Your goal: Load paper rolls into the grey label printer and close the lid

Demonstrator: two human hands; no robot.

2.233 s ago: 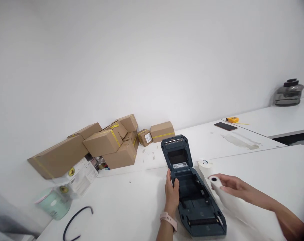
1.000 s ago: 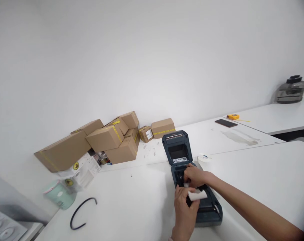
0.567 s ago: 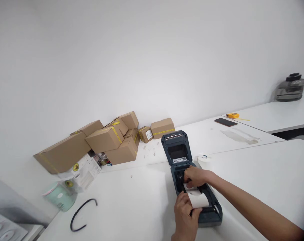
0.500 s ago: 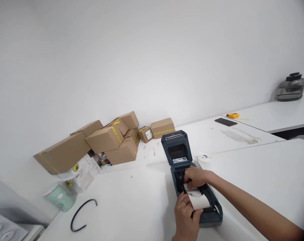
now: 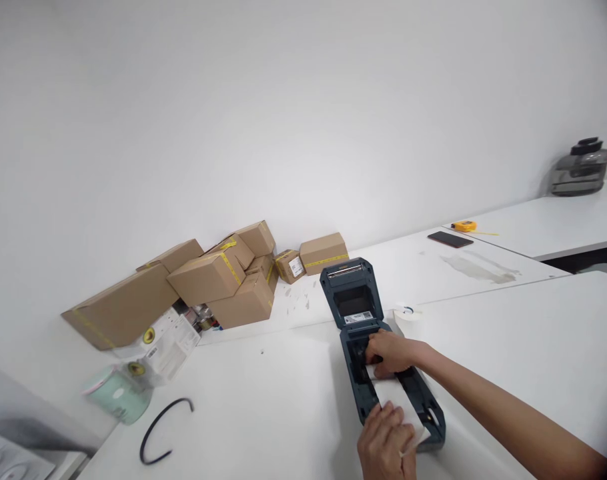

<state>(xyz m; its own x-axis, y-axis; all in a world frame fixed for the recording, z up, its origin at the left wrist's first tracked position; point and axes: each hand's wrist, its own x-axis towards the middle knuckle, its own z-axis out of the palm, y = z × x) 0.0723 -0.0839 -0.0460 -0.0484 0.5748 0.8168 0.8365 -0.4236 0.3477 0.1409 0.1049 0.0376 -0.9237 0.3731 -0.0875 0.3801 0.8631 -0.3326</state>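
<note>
A dark blue label printer (image 5: 353,367) lies on the white table with its lid (image 5: 352,293) swung up. From inside it a strip of white label paper (image 5: 396,400) runs toward me, drawn flat over the body. My left hand (image 5: 386,440) pinches the free end of that strip at the printer's near edge. My right hand (image 5: 391,351) reaches into the roll compartment with curled fingers, around the white paper roll there. The fingertips and most of the roll are hidden.
Cardboard boxes (image 5: 211,277) are piled against the wall at the back left. A mint-green canister (image 5: 121,397) and a black curved cable (image 5: 148,430) lie at the left. Farther right are a phone (image 5: 450,239), a yellow tape measure (image 5: 464,226) and a dark, see-through jug (image 5: 581,173).
My left hand has moved toward me and slightly right with the paper end, and the curved strip is now stretched straighter. My right hand stays in the compartment.
</note>
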